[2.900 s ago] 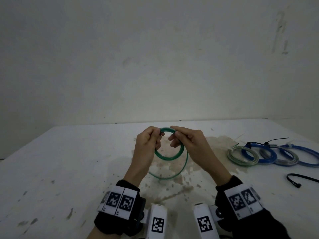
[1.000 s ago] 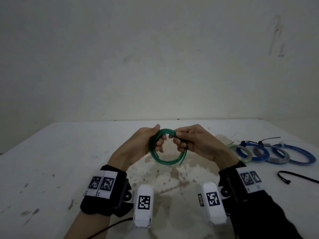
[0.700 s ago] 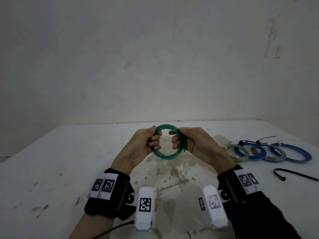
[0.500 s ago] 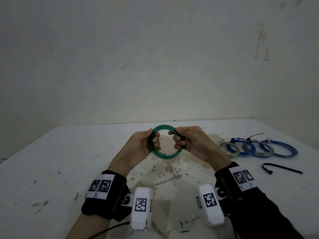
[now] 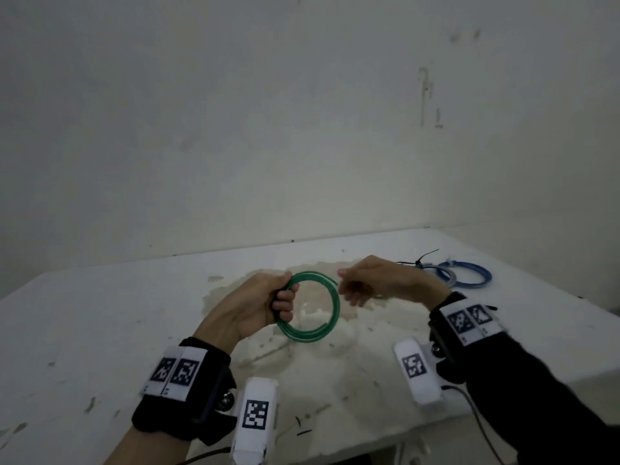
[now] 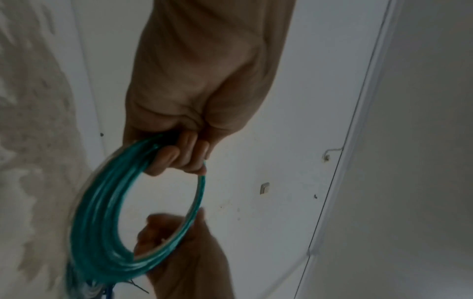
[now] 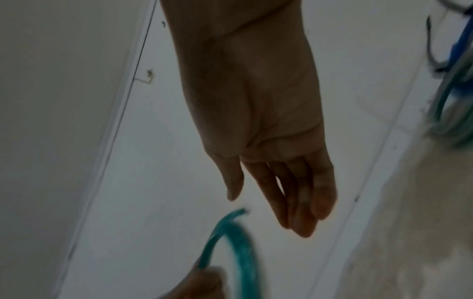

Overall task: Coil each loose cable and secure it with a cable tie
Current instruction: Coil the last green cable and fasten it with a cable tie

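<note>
Because the job needs room to spread finished work, the white table [image 5: 100, 317] carries everything, with a rough pale patch at its middle, under the hands. At about 2 o'clock from that patch lie the finished coils [image 5: 463, 275], blue and grey rings overlapping one another, at least 1 black tie tail sticking up from them; they sit well apart from the hands, probably parked there so they stay out of the way.

Above the patch the green cable [image 5: 310, 305] hangs as a round coil of several turns, held upright and clear of the table. The left hand [image 5: 258, 307] grips it at the ring's 9 o'clock side, fingers curled tight round the bundled strands, likely so the turns cannot spring apart while no tie is on them. 2 cut ends stand free, 1 near 1 o'clock on the ring, 1 near 5 o'clock.

The right hand [image 7: 258, 125] is just beside the ring at 3 o'clock, not touching it, fingers straight and loosely together, holding nothing. I judge it free to fetch a cable tie; no loose tie shows here.
</note>
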